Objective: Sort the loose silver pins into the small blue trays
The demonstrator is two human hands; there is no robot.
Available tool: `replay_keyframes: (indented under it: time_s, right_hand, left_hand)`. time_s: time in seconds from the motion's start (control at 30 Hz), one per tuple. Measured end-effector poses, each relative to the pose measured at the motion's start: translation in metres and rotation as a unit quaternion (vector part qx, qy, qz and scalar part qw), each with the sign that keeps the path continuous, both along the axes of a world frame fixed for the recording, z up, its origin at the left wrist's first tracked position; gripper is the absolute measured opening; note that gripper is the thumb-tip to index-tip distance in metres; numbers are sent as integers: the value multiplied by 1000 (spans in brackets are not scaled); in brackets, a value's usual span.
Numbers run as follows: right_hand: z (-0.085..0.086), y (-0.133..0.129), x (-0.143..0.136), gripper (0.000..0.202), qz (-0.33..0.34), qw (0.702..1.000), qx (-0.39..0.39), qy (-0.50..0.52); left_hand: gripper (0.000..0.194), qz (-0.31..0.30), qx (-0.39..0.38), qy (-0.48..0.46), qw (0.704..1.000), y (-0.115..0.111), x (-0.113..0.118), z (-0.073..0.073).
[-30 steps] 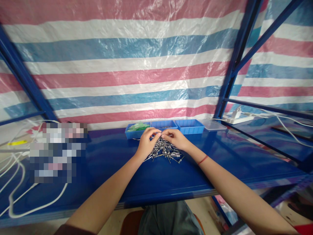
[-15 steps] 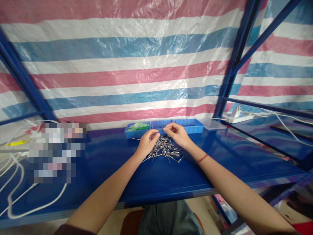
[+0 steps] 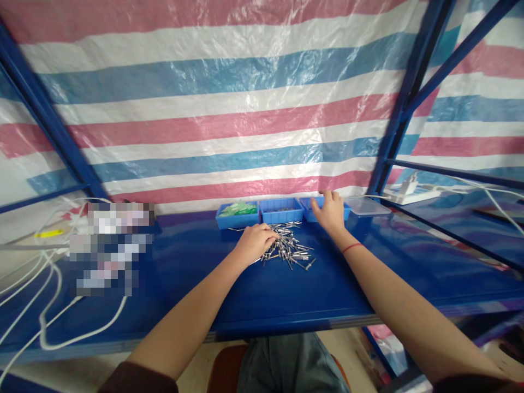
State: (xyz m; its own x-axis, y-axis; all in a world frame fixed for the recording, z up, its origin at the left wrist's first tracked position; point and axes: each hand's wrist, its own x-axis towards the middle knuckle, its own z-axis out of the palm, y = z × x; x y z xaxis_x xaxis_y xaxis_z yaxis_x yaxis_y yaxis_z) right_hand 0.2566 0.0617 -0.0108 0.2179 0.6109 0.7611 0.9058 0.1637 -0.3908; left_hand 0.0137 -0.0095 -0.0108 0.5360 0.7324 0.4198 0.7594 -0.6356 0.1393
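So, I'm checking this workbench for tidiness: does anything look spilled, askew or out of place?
Nothing looks damaged. The metal pins lie jumbled on the blue table in front of the blue bins, which could pass for a spill but may be intended. White cables at the left trail in untidy loops.

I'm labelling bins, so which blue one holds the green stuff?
The leftmost blue bin: green pieces show inside it. No green shows in the middle bin or the rightmost bin.
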Motion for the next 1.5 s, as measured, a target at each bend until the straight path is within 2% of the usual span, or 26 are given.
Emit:
replay_keyframes:
  time_s: [0.17,0.27,0.37,0.47,0.6,0.77,1.1,1.37,1.5]
  right_hand:
    - [7,-9,-19,27,107,994,25,-19]
    - [11,-22,-29,19,186,982,7,-25]
    - [15,-38,-41,17,282,958,-39,-32]
    - [17,-53,-56,17,366,928,-74,11]
    - [16,-62,-71,23,428,891,-115,104]
    - [13,-61,-74,29,454,863,-132,179]
    - [14,-61,-73,23,467,864,-77,171]
    - [15,-59,-71,21,437,879,-70,176]
    - [15,-58,-69,22,445,875,-103,159]
  left_hand:
    - [17,-6,5,3,1000,-4,4,4]
    - [17,-8,5,-24,1000,-4,5,4]
    - [18,-4,-22,-124,992,-2,5,2]
    - [18,-6,-74,-254,964,4,6,-1]
    - [19,-28,-120,-360,925,10,6,-6]
    - [20,-50,-138,-389,910,11,7,-7]
    - [23,-59,-139,-379,913,6,10,-4]
    - [13,-3,-4,-376,927,3,9,3]
    - [12,-1,22,-372,928,1,8,4]
